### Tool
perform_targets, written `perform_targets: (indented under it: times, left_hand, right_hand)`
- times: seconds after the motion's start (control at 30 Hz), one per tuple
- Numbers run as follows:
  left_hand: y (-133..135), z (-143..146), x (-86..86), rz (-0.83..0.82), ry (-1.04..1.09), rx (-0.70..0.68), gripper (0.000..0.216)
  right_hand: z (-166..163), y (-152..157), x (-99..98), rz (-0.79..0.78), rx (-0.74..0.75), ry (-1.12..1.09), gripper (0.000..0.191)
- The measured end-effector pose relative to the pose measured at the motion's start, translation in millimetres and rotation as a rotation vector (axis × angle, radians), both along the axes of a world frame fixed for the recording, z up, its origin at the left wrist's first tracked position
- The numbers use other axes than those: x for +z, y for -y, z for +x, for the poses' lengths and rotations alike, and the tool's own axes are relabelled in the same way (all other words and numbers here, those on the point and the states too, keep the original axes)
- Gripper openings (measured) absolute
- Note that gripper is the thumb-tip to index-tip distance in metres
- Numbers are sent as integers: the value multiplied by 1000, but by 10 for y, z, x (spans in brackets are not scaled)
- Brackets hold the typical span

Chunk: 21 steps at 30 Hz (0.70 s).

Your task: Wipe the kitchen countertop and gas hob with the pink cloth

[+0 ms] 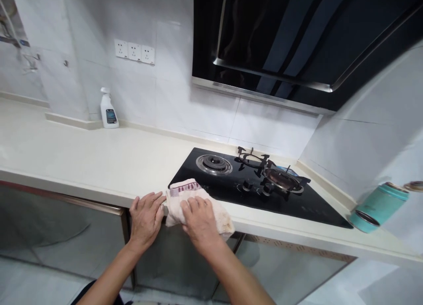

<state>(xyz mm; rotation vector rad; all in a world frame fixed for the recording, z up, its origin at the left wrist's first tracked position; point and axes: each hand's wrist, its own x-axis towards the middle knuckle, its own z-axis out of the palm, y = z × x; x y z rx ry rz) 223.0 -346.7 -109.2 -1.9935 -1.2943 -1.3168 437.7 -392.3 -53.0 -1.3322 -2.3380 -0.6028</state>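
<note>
A pale pink towel (175,203) with a purple patterned border lies bunched over the counter's front edge and the front left corner of the black gas hob (313,212). My right hand (200,219) presses on the towel, its fingers curled into the cloth. Just left of it, my left hand (147,219) rests on the counter edge, fingers stretched out and holding nothing. Its fingertips are close to the towel; whether they touch it I cannot tell. Behind the towel is the hob's left burner (214,165), which has no pan support over it.
Black pan supports (253,158) sit toward the hob's right side, behind two knobs (246,186). A turquoise canister (380,208) stands at the right wall. A white spray bottle (109,111) is at the back left of the cream counter (139,155). Overhead hangs a black range hood (264,45).
</note>
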Motion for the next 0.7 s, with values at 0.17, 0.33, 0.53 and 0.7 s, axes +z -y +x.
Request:
perform_targets:
  times: [0.17, 0.33, 0.53, 0.7]
  left_hand:
    - [32, 55, 53, 1, 24, 4, 33]
    - [26, 84, 58, 7, 55, 8, 33]
    - [24, 77, 70, 25, 17, 28, 33]
    - [22, 83, 72, 46, 11, 26, 32]
  right_hand:
    - [701, 174, -136, 55, -44, -38, 80]
    - [1498, 413, -206, 142, -99, -36, 80]
    - [2246, 620, -224, 118, -163, -28, 71]
    - [2892, 715, -298, 129, -199, 54, 60]
